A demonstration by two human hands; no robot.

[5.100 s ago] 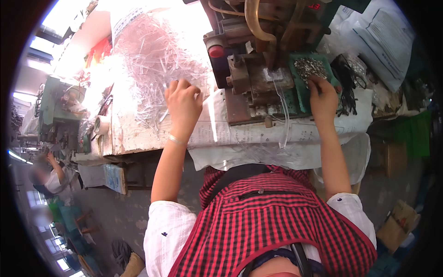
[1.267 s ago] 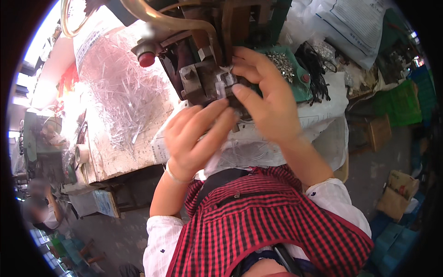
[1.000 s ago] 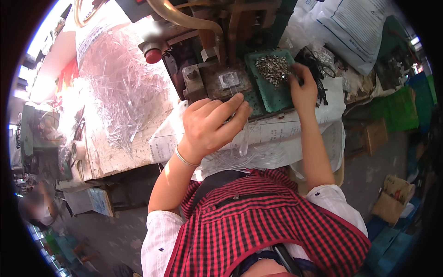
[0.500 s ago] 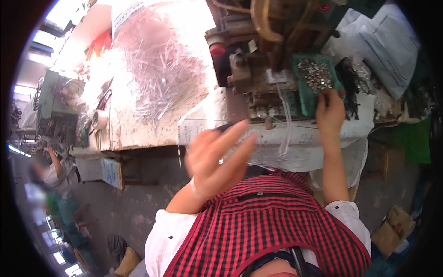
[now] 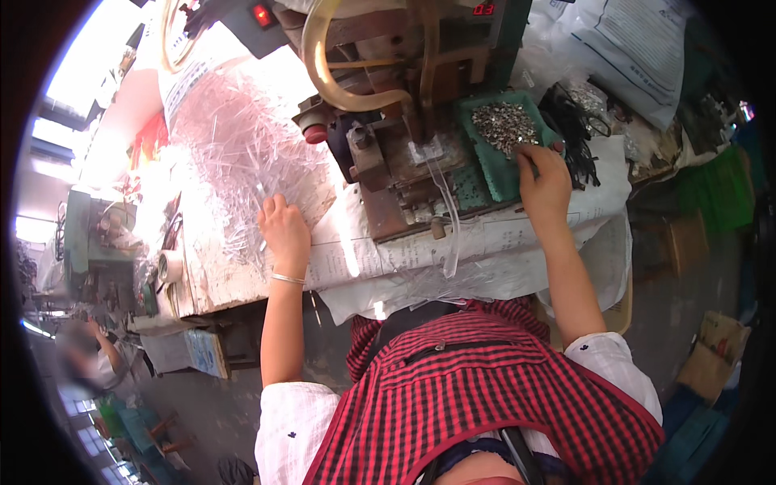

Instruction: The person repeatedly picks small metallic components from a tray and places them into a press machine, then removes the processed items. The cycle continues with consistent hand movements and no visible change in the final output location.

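Observation:
My left hand (image 5: 284, 234) is at the near edge of a heap of clear plastic strips (image 5: 230, 153). Its fingers are bent and close together among the strips; whatever they grip cannot be made out. At the near end of a heap of small shiny metal pieces (image 5: 503, 125), my right hand (image 5: 546, 184) has thumb and forefinger drawn together. Anything between those fingertips is too small to see. The pieces lie in a green tray (image 5: 503, 184). Between my hands stands a bench machine (image 5: 380, 174), with one clear plastic strip (image 5: 449, 214) running from its working point toward me.
Curved yellowish tubing (image 5: 317, 48) hangs at the machine's front. A red knob (image 5: 314, 133) sticks out on its left side. Black cords (image 5: 575, 145) lie right of the tray, with a white sack (image 5: 618, 52) behind. A tape roll (image 5: 170, 265) is at the table's left. Another person works far left.
My left hand has moved from in front of my apron, left and forward to the strip heap. My right hand stays at the tray. The whole view has shifted.

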